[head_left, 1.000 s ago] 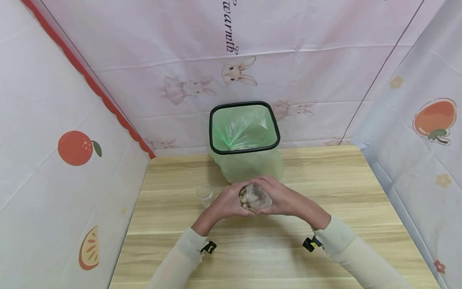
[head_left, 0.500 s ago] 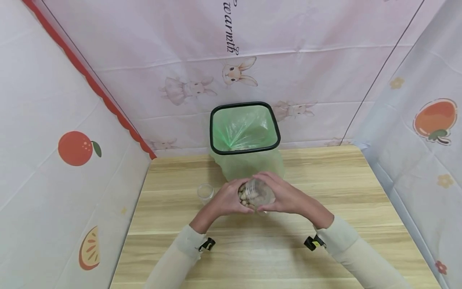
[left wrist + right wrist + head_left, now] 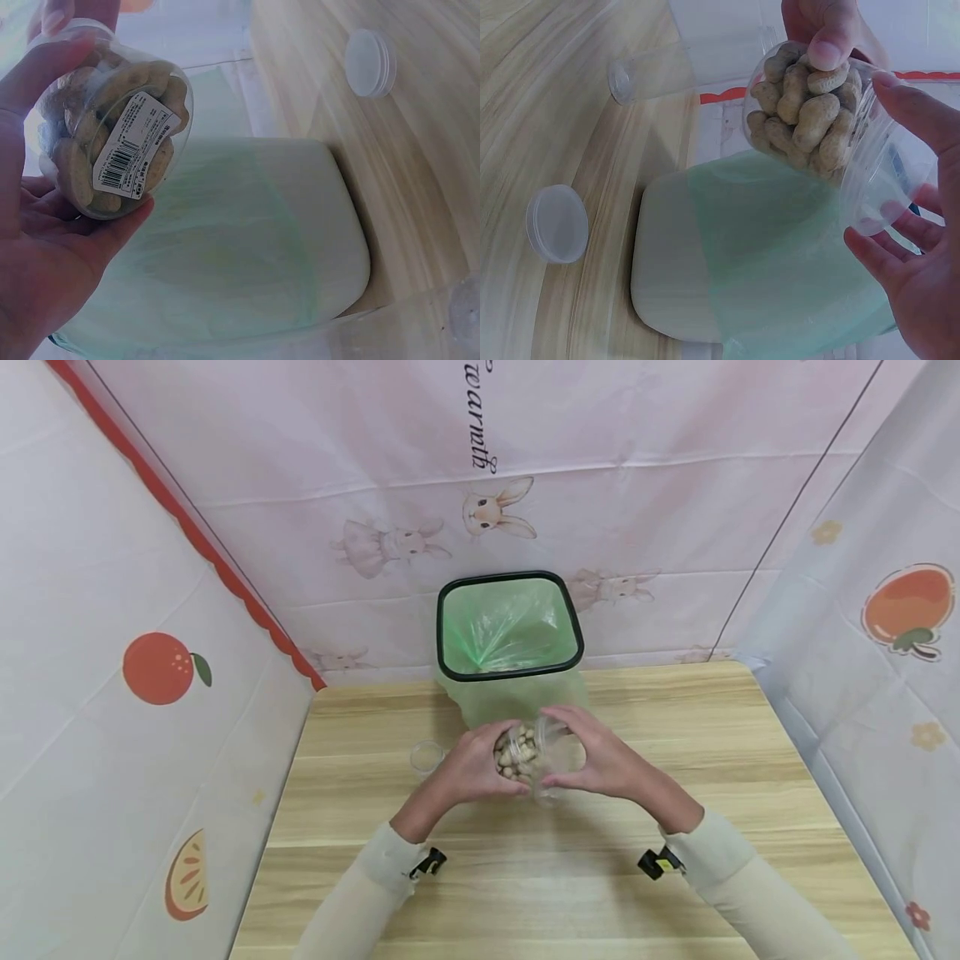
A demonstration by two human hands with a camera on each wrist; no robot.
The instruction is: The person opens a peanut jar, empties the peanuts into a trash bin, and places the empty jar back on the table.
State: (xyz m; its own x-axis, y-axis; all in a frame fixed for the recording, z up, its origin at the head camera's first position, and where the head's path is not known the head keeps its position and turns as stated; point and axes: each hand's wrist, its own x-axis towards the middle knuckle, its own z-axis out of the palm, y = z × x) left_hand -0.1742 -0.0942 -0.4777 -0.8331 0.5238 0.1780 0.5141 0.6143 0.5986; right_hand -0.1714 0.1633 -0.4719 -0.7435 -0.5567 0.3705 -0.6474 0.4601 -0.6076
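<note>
My left hand (image 3: 472,768) grips a clear plastic jar of unshelled peanuts (image 3: 67,172), tilted, with a white barcode label (image 3: 135,150) on its base. In the right wrist view the peanuts (image 3: 817,120) fill much of that jar. Facing it, my right hand (image 3: 600,760) holds a second clear container (image 3: 877,187) between thumb and fingers, with no peanuts showing in it. The two mouths lie close together, the ridged rim right beside the peanut jar. Both hands are above the table, just in front of the bin.
A bin (image 3: 517,697) with a green bag and black rim (image 3: 510,676) stands at the back of the wooden table (image 3: 675,718). A tall clear jar (image 3: 682,67) stands left of the hands. A white lid (image 3: 559,225) lies on the table. Printed cloth walls surround the table.
Both hands have moved slightly toward the bin. The right hand has shifted right with its container, and more peanuts show in the left jar.
</note>
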